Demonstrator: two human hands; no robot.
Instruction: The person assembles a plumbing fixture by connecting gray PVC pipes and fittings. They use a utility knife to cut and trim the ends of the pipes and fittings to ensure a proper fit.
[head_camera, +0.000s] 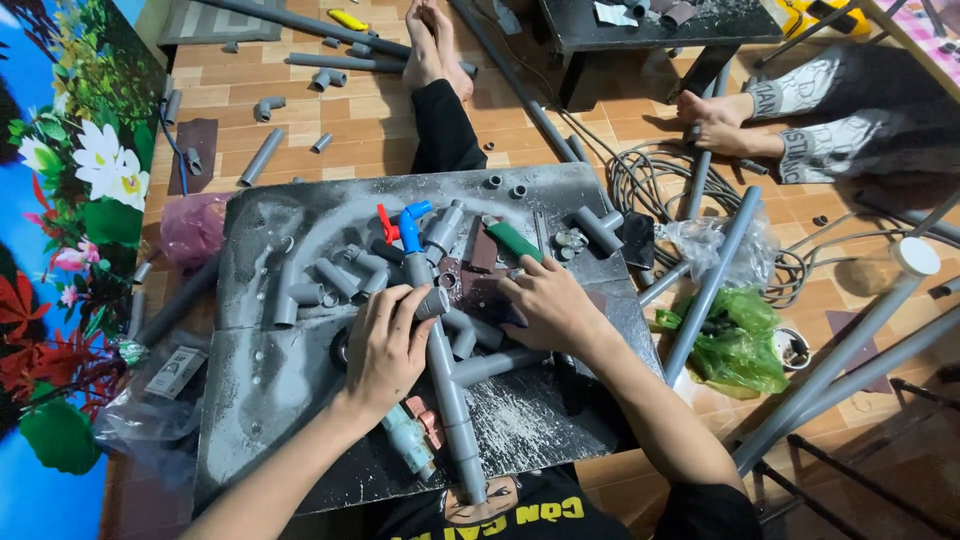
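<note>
My left hand (385, 345) grips a short grey pipe fitting (432, 303) against a long grey pipe assembly (448, 395) that lies on a dusty black board (290, 400). A side branch (495, 365) juts right from that assembly. My right hand (545, 303) rests palm down on small parts at the board's middle, fingers bent among them; whether it grips one is hidden. Several loose grey elbows and couplings (335, 278) lie just above my left hand. A blue elbow (412, 222) and a red valve handle (386, 226) sit beyond them.
A green-handled tool (515, 240) lies near my right hand. Long grey pipes (710, 285) lean at the right over green plastic bags (735, 345) and coiled cable (650, 175). Two other people's bare feet (435, 45) (715, 120) rest on the wooden floor. A pink bag (190, 228) lies left.
</note>
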